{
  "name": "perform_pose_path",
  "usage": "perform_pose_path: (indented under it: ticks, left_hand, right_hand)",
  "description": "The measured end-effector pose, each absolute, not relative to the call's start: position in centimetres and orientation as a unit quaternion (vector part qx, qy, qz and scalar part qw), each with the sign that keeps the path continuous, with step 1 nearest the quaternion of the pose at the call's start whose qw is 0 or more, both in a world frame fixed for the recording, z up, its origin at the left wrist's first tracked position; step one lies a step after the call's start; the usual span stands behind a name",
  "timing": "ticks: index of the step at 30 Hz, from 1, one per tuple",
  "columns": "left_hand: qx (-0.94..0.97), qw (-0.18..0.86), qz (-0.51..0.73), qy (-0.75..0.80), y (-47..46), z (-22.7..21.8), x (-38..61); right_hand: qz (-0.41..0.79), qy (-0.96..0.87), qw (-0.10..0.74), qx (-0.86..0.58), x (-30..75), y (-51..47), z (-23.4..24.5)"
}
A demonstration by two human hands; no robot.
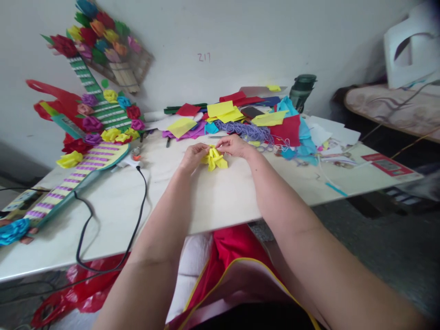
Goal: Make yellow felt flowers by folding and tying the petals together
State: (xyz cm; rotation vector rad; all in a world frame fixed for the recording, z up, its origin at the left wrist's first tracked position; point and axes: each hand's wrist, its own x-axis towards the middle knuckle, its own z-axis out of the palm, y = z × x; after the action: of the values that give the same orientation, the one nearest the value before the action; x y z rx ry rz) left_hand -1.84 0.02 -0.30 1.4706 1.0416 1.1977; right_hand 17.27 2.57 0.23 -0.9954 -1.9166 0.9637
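Observation:
Between my two hands, just above the table [227,197], is a yellow paper flower [215,160] with loose, folded petals that spread downward. The fingers of my left hand [195,156] pinch its left upper side. My right hand [234,145] pinches it at the top right, thumb and forefinger together. Fingertips hide part of the flower's upper end. Right behind my hands lie scissors [217,136], partly covered, and a tangle of purple yarn [244,130].
Coloured paper sheets [220,110] pile up along the wall, with a dark green bottle [301,91] behind. At left stand a flower-decorated striped panel [103,112], a glue gun [130,160] and its black cord [142,201]. White paper scraps [330,133] lie at right.

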Motion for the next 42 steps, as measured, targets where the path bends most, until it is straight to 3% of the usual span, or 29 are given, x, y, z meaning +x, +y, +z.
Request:
perform_pose_path:
  ticks: [12,22,34,42]
  left_hand:
    - [0.591,0.476,0.516,0.397,0.4,-0.4,-2.0]
    - [0.473,0.624,0.518,0.345,-0.1,0.0,-2.0]
    - [0.433,0.703,0.467,0.317,0.3,-0.5,-2.3]
    - [0.324,0.706,0.505,0.377,-0.1,0.2,-1.6]
  right_hand:
    - [0.284,-0.748,0.414,-0.434,16.7,2.2,0.9]
    - [0.206,-0.768,0.412,-0.445,16.5,2.7,0.8]
    - [0.152,-0.784,0.382,-0.465,16.2,1.9,1.4]
    - [0.091,-0.791,0.332,-0.506,15.8,0.8,2.4]
